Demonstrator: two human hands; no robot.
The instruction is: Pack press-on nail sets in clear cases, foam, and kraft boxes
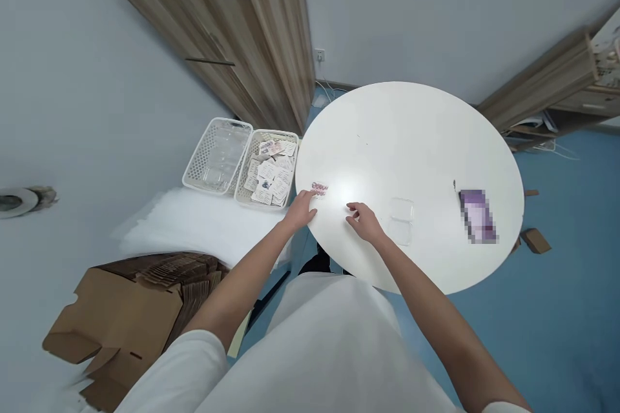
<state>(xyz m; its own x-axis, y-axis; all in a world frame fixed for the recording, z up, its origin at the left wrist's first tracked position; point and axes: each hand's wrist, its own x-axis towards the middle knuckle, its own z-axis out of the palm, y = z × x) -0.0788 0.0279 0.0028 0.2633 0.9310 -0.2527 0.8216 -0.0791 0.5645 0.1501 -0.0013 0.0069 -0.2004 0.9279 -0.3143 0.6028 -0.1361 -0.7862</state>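
Note:
A small clear-looking card with pink patterned pieces in rows, possibly press-on nails point(319, 189), lies near the left edge of the white round table point(411, 129). The fingertips of my left hand point(299, 210) touch its near left side, thumb held apart. To the right, my right hand point(367, 224) hovers over or rests on the tabletop with fingers curved and apart, holding nothing. Beside it lies a clear plastic box point(402, 231), opened flat in two halves.
A blurred-out purple item point(478, 216) lies on the table's right. Left of the table are a white basket point(239, 197) of printed cards and another basket point(190, 171) with clear plastic boxes. White foam sheets point(179, 226) and folded cardboard boxes point(123, 310) sit closer in.

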